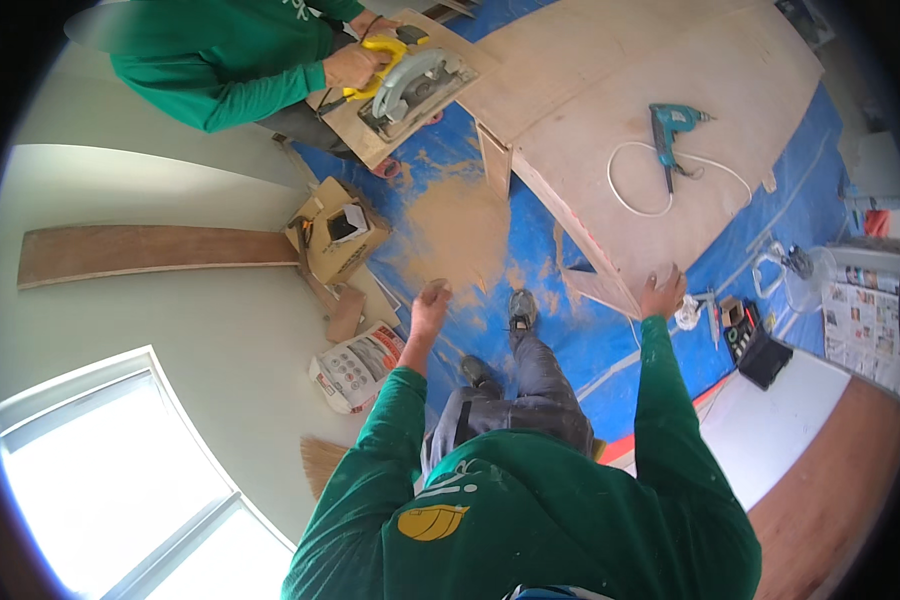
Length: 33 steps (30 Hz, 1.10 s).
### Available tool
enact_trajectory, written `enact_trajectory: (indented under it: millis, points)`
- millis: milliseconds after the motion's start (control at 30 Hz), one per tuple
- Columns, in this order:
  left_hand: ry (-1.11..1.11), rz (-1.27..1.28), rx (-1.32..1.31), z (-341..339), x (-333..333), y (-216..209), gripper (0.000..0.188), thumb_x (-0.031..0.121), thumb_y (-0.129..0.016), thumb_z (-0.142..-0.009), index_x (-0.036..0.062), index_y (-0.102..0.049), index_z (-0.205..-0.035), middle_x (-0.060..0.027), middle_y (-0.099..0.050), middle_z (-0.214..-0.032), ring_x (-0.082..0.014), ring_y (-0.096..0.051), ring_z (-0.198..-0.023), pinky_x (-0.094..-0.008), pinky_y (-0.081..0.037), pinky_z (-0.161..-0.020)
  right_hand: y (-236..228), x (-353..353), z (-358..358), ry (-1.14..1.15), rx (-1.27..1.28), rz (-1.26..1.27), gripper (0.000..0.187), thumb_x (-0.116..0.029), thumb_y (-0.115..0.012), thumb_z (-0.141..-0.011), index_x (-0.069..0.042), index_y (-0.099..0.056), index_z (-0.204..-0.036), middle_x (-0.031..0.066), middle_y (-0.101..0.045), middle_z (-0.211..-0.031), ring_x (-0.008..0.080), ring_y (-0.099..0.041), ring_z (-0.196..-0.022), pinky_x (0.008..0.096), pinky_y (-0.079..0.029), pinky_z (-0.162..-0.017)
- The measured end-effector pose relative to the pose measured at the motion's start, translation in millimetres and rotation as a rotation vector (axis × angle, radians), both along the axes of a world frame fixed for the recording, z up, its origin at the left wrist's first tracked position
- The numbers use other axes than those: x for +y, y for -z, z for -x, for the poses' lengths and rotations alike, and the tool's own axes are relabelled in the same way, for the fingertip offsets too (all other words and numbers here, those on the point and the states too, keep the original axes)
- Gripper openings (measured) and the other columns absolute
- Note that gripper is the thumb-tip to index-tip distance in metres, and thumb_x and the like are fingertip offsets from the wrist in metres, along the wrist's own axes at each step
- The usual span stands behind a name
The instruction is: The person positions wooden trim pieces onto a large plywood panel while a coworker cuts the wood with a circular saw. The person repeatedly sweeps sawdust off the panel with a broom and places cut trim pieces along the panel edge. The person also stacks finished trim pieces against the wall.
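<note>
My left hand [430, 306] hangs in the air over the dusty floor, fingers curled together; whether anything small is inside is hidden. At the near corner of a large plywood-topped workbench [610, 140], my right hand [662, 293] rests with fingers spread over the top. On that top lies a teal power drill [673, 135] with a pale cord looped beside it. At the upper left, another person in a green top [240, 60] grips a yellow-handled circular saw [405, 85], which sits on a wooden board [460, 75].
Blue sheeting [610, 380] with sawdust [455, 225] covers the floor. On the left are a cardboard box [345, 255], a white sack [358, 368], a broom [322, 462] and a long plank [150, 250] against the wall. A dark open case [765, 358] lies right of the bench.
</note>
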<state>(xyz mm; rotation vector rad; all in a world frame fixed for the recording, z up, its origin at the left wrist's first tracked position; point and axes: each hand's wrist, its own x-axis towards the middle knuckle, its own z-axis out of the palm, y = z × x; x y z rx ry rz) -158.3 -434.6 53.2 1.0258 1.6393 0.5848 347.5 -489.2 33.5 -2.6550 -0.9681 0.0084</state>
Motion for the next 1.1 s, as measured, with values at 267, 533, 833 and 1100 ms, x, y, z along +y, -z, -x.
enact_trajectory:
  millis: [267, 533, 833, 1100]
  points:
    - [0.420, 0.075, 0.500, 44, -71, -6, 0.042, 0.036, -0.065, -0.094, 0.0019, -0.071, -0.118, -0.0218, -0.070, -0.119, -0.0406, -0.065, -0.114, -0.0469, -0.051, -0.099, 3, 23, 25, -0.175, 0.005, -0.082, 0.066, -0.023, -0.071, -0.086, -0.013, -0.049, -0.147, 0.0185, -0.046, -0.149, 0.0389, -0.043, -0.139, 0.0569, -0.034, -0.111]
    - [0.211, 0.345, 0.749, 217, -131, 10, 0.045, 0.045, -0.065, -0.089, 0.0077, -0.075, -0.112, -0.0222, -0.073, -0.114, -0.0394, -0.068, -0.112, -0.0457, -0.052, -0.100, -1, 75, 85, -0.169, 0.007, -0.003, 0.070, -0.023, -0.073, -0.085, -0.013, -0.046, -0.149, 0.0201, -0.044, -0.151, 0.0402, -0.043, -0.139, 0.0599, -0.032, -0.113]
    - [0.259, 0.337, 0.652, 258, -83, 7, 0.047, 0.045, -0.071, -0.088, 0.0096, -0.072, -0.119, -0.0202, -0.074, -0.117, -0.0376, -0.068, -0.114, -0.0447, -0.052, -0.101, 5, 102, 143, -0.091, 0.071, 0.059, 0.065, -0.025, -0.070, -0.089, -0.015, -0.045, -0.149, 0.0195, -0.043, -0.151, 0.0395, -0.042, -0.140, 0.0641, -0.029, -0.115]
    - [0.343, 0.361, 0.646, 336, -113, 15, 0.049, 0.047, -0.068, -0.089, 0.0120, -0.072, -0.123, -0.0179, -0.073, -0.122, -0.0352, -0.066, -0.120, -0.0424, -0.050, -0.104, 2, 112, 197, -0.043, 0.173, 0.402, 0.085, -0.035, -0.065, -0.091, -0.019, -0.024, -0.164, 0.0187, -0.023, -0.168, 0.0380, -0.021, -0.156, 0.0676, -0.017, -0.121]
